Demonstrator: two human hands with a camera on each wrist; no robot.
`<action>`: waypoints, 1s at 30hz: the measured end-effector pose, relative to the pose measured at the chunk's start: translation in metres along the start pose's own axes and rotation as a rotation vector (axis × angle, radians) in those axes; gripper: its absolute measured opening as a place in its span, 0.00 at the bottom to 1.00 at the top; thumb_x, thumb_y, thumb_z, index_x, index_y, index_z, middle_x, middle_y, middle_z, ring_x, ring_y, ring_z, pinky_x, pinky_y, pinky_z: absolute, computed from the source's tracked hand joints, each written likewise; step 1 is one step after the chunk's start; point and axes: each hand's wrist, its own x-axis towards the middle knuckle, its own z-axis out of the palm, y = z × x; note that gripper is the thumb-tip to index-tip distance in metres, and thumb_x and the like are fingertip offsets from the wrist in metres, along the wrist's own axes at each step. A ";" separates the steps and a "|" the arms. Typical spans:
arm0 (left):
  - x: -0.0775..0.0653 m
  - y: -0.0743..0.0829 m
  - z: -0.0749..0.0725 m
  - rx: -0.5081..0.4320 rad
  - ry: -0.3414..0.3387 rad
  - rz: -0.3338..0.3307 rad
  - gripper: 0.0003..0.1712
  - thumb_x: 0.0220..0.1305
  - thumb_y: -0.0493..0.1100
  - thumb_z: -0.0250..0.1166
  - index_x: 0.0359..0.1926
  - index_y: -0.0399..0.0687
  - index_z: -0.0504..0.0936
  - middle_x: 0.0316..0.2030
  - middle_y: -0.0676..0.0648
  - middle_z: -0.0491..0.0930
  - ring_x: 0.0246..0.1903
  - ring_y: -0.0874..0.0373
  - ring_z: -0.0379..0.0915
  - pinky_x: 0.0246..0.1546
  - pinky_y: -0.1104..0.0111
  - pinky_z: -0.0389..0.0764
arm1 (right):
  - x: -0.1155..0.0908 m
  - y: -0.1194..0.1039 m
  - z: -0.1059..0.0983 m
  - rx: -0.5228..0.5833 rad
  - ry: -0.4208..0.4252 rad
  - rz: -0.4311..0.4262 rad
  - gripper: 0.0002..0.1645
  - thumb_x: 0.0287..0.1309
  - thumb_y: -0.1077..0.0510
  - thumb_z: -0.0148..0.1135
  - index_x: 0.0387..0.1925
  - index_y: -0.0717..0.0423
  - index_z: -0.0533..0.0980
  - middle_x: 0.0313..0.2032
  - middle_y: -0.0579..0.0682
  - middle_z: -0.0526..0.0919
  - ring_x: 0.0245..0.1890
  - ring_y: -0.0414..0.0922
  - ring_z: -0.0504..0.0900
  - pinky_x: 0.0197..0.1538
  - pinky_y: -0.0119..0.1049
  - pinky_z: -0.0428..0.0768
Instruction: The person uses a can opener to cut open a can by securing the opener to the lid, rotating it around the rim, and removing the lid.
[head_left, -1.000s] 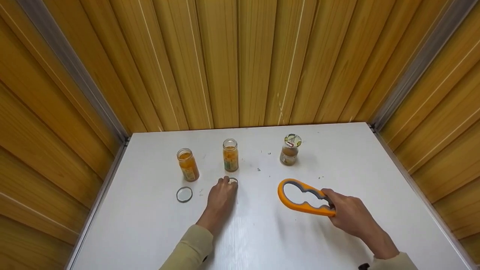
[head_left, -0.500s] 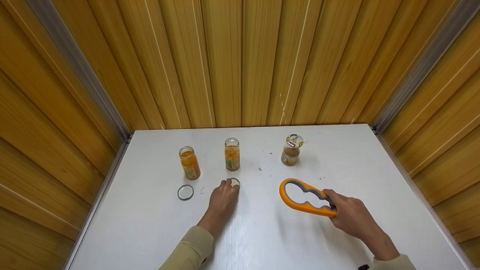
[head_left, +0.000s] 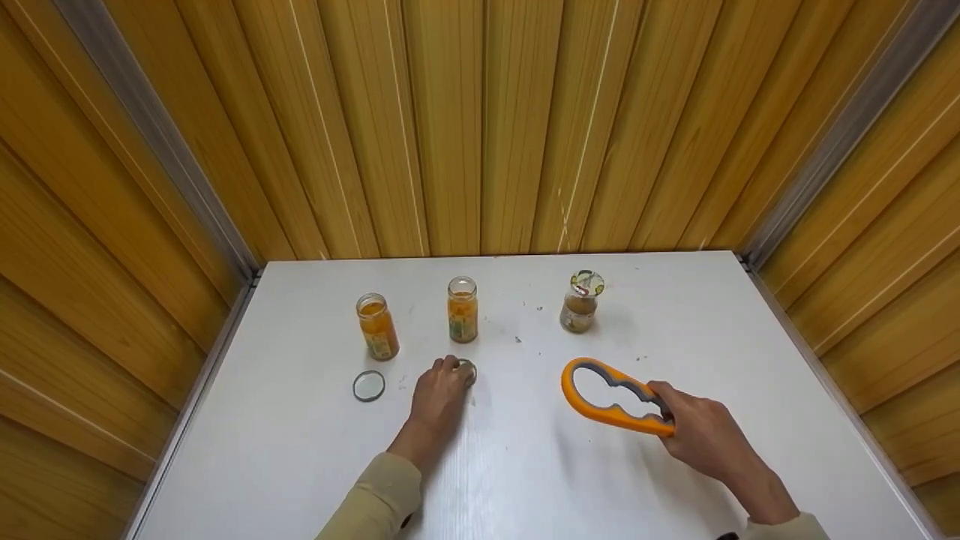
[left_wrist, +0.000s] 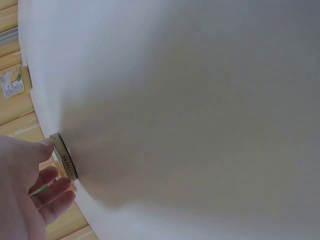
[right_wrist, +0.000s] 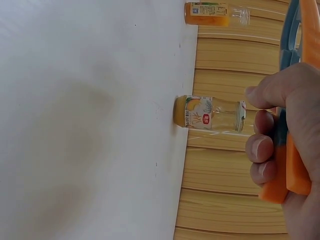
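Note:
My left hand (head_left: 441, 391) is low over the white table, thumb and fingers at opposite sides of a round jar lid (head_left: 467, 370). In the left wrist view that lid (left_wrist: 64, 157) shows edge-on, flat against the tabletop, with the thumb at its rim. My right hand (head_left: 701, 435) grips an orange and grey jar opener (head_left: 600, 413) by its handle, raised over the table. Behind the left hand stands an uncovered jar of orange contents (head_left: 463, 315). A capped jar with a patterned lid (head_left: 578, 312) stands farther right; the right wrist view shows its fruit label.
Another uncovered orange jar (head_left: 379, 334) stands at the left, with a second lid (head_left: 368, 385) lying in front of it. Small dark specks dot the table (head_left: 300, 465). Wood-look panel walls (head_left: 517, 127) rise behind and at both sides.
The left hand shifts slightly, its fingers closing around the lid's sides. The right hand and jar opener stay nearly still. The head view moves a little.

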 end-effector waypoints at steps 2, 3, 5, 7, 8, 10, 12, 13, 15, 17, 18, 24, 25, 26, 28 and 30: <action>0.000 -0.001 0.000 -0.057 -0.005 -0.026 0.15 0.67 0.31 0.67 0.52 0.45 0.87 0.46 0.42 0.82 0.44 0.49 0.79 0.43 0.60 0.86 | 0.000 0.001 -0.001 0.000 -0.006 0.011 0.29 0.47 0.66 0.79 0.52 0.53 0.78 0.26 0.39 0.80 0.20 0.31 0.69 0.26 0.29 0.78; 0.000 -0.001 0.000 -0.076 -0.010 -0.038 0.16 0.68 0.32 0.67 0.55 0.45 0.86 0.47 0.42 0.81 0.46 0.49 0.79 0.45 0.59 0.85 | -0.001 0.002 -0.001 -0.002 -0.006 0.013 0.29 0.47 0.67 0.79 0.52 0.53 0.78 0.26 0.39 0.81 0.20 0.31 0.69 0.26 0.29 0.78; 0.000 -0.001 0.000 -0.104 -0.017 -0.058 0.16 0.71 0.35 0.66 0.58 0.44 0.85 0.48 0.41 0.80 0.48 0.48 0.78 0.48 0.59 0.84 | -0.001 0.003 -0.001 -0.003 -0.002 0.011 0.30 0.46 0.67 0.79 0.52 0.53 0.78 0.26 0.39 0.80 0.21 0.31 0.68 0.26 0.29 0.78; 0.001 0.000 0.000 -0.110 -0.026 -0.079 0.18 0.72 0.38 0.66 0.60 0.45 0.83 0.50 0.42 0.79 0.50 0.49 0.77 0.51 0.59 0.83 | -0.001 0.003 -0.002 -0.007 0.009 -0.001 0.30 0.45 0.68 0.79 0.51 0.53 0.78 0.26 0.38 0.80 0.21 0.31 0.68 0.26 0.29 0.78; 0.001 0.001 -0.001 -0.108 -0.029 -0.089 0.18 0.72 0.39 0.66 0.61 0.45 0.83 0.51 0.42 0.79 0.51 0.49 0.76 0.52 0.59 0.82 | -0.002 0.004 -0.002 -0.009 0.019 -0.009 0.30 0.44 0.68 0.79 0.51 0.53 0.78 0.26 0.38 0.80 0.21 0.31 0.69 0.25 0.29 0.77; 0.002 0.003 -0.002 -0.119 -0.028 -0.112 0.20 0.72 0.40 0.66 0.62 0.45 0.81 0.52 0.43 0.79 0.52 0.49 0.75 0.54 0.58 0.81 | -0.003 0.004 -0.002 -0.011 0.034 -0.023 0.31 0.43 0.69 0.78 0.51 0.54 0.78 0.25 0.39 0.81 0.20 0.31 0.69 0.24 0.29 0.76; 0.003 0.006 -0.004 -0.162 -0.031 -0.142 0.21 0.71 0.40 0.67 0.63 0.46 0.80 0.54 0.43 0.78 0.54 0.49 0.75 0.55 0.57 0.80 | -0.004 0.005 -0.003 -0.013 0.044 -0.030 0.31 0.43 0.70 0.78 0.51 0.55 0.78 0.26 0.40 0.81 0.20 0.31 0.70 0.23 0.29 0.75; 0.003 0.008 -0.006 -0.194 -0.030 -0.158 0.22 0.71 0.40 0.67 0.64 0.47 0.79 0.55 0.43 0.78 0.54 0.49 0.75 0.56 0.57 0.79 | -0.004 0.006 -0.003 -0.014 0.046 -0.028 0.31 0.42 0.70 0.78 0.51 0.55 0.78 0.26 0.40 0.82 0.20 0.31 0.71 0.23 0.29 0.75; 0.003 0.012 -0.009 -0.266 -0.025 -0.182 0.24 0.70 0.40 0.68 0.65 0.47 0.78 0.57 0.43 0.78 0.56 0.47 0.75 0.58 0.55 0.78 | -0.005 0.007 -0.004 -0.017 0.041 -0.015 0.31 0.43 0.70 0.78 0.51 0.55 0.78 0.26 0.41 0.83 0.21 0.31 0.71 0.24 0.29 0.76; 0.004 0.016 -0.014 -0.339 -0.021 -0.201 0.26 0.70 0.40 0.68 0.67 0.48 0.76 0.59 0.44 0.77 0.59 0.47 0.75 0.61 0.54 0.77 | -0.005 0.008 -0.005 -0.021 0.029 0.005 0.31 0.44 0.70 0.78 0.51 0.55 0.78 0.27 0.42 0.83 0.21 0.32 0.71 0.25 0.30 0.78; 0.006 0.018 -0.015 -0.371 -0.017 -0.208 0.27 0.71 0.40 0.68 0.68 0.48 0.76 0.60 0.44 0.78 0.60 0.47 0.74 0.62 0.54 0.76 | -0.005 0.009 -0.005 -0.024 0.024 0.013 0.30 0.44 0.70 0.78 0.52 0.55 0.78 0.27 0.42 0.84 0.21 0.32 0.72 0.26 0.30 0.79; 0.014 0.023 -0.023 -0.469 0.027 -0.194 0.30 0.71 0.38 0.67 0.72 0.47 0.72 0.59 0.47 0.80 0.62 0.47 0.74 0.66 0.51 0.73 | -0.006 0.014 -0.006 -0.037 0.012 0.026 0.31 0.44 0.70 0.78 0.52 0.56 0.77 0.28 0.45 0.85 0.22 0.34 0.74 0.28 0.32 0.82; 0.015 0.023 -0.024 -0.474 0.039 -0.185 0.30 0.70 0.37 0.67 0.71 0.46 0.72 0.58 0.46 0.80 0.62 0.46 0.74 0.66 0.50 0.73 | -0.006 0.015 -0.006 -0.037 0.010 0.027 0.31 0.43 0.70 0.78 0.52 0.56 0.77 0.28 0.45 0.85 0.22 0.34 0.74 0.28 0.33 0.82; 0.017 0.024 -0.024 -0.476 0.047 -0.179 0.30 0.70 0.36 0.67 0.71 0.46 0.72 0.58 0.46 0.81 0.61 0.46 0.74 0.66 0.50 0.73 | -0.006 0.016 -0.006 -0.038 0.011 0.027 0.32 0.43 0.70 0.78 0.52 0.56 0.77 0.28 0.45 0.85 0.22 0.34 0.74 0.28 0.33 0.82; 0.021 0.026 -0.026 -0.483 0.060 -0.171 0.30 0.70 0.36 0.67 0.71 0.47 0.72 0.58 0.45 0.81 0.61 0.45 0.75 0.65 0.49 0.74 | -0.007 0.018 -0.006 -0.039 0.016 0.029 0.33 0.42 0.70 0.78 0.52 0.56 0.77 0.28 0.44 0.84 0.22 0.34 0.74 0.28 0.33 0.82; 0.026 0.029 -0.027 -0.480 0.071 -0.162 0.29 0.70 0.37 0.67 0.70 0.47 0.73 0.60 0.44 0.80 0.61 0.44 0.75 0.64 0.49 0.74 | -0.007 0.020 -0.007 -0.039 0.020 0.032 0.33 0.41 0.71 0.78 0.52 0.57 0.77 0.27 0.44 0.84 0.22 0.34 0.74 0.27 0.33 0.82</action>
